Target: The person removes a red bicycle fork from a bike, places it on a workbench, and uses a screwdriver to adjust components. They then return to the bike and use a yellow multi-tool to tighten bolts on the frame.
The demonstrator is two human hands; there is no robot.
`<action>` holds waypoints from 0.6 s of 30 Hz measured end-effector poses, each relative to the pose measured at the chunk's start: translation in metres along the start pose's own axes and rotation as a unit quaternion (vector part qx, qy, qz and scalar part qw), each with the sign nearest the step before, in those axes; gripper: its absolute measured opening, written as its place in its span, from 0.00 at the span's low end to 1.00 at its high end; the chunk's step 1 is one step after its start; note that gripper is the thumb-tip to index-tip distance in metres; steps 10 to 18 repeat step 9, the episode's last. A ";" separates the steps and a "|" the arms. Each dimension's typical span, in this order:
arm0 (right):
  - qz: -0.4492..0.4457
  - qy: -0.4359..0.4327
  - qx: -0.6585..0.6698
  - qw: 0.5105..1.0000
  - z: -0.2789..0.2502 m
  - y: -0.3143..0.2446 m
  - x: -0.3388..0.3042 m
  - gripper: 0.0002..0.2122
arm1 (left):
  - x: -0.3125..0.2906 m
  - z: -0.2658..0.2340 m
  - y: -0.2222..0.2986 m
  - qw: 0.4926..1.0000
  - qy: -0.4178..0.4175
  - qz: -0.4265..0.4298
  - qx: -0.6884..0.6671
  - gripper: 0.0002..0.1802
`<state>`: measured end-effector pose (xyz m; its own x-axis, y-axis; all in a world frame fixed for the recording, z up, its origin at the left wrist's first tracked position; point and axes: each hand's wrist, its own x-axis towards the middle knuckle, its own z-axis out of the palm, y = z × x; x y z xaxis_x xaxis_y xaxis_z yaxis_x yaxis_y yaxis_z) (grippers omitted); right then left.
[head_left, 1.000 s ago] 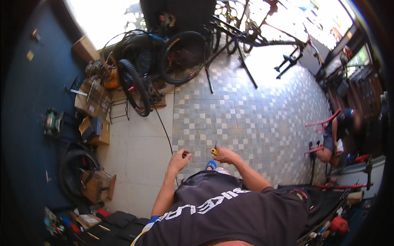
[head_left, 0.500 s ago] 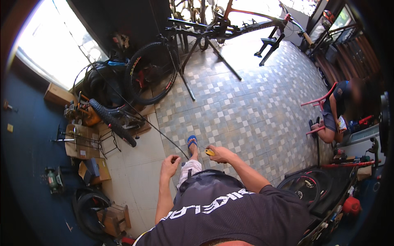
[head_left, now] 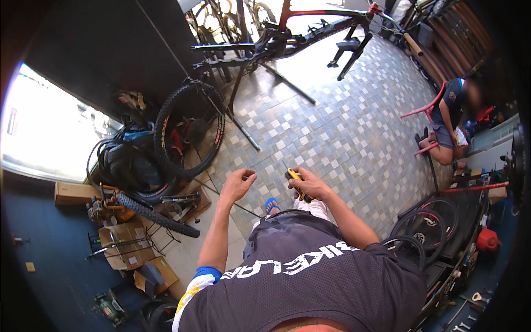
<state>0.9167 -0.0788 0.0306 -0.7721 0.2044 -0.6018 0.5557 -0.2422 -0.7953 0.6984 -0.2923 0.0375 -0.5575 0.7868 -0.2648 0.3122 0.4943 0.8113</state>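
My right hand (head_left: 312, 186) is wrapped round a yellow-and-black hand tool (head_left: 297, 181). A thin tip sticks out at its far end; it looks like a folding hex key set, but the detail is small. Level with it, my left hand (head_left: 240, 184) is held apart with curled fingers, thumb and fingertips close together. Whether anything small is between them is hidden. Both hands are in the air in front of my body, above the tiled floor. Beyond them hangs a bicycle frame (head_left: 298, 47) on a repair stand (head_left: 244, 131), with its fork on the right.
A bicycle wheel (head_left: 191, 130) stands left of the stand. Nearer lie a loose tyre (head_left: 157, 216) and cardboard boxes (head_left: 127, 246). On the right, a seated person (head_left: 445, 119) is beside a red chair (head_left: 423, 106). More wheels (head_left: 423, 232) lean at the near right.
My view has swung and I have moved forward. Both hands have risen away from my body, the left one more. The tool in my right hand now shows more of its length.
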 end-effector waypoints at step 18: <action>-0.011 0.052 0.203 0.978 -0.063 -0.024 0.088 0.26 | 0.135 0.013 0.033 0.994 -0.079 -0.015 -0.078 0.19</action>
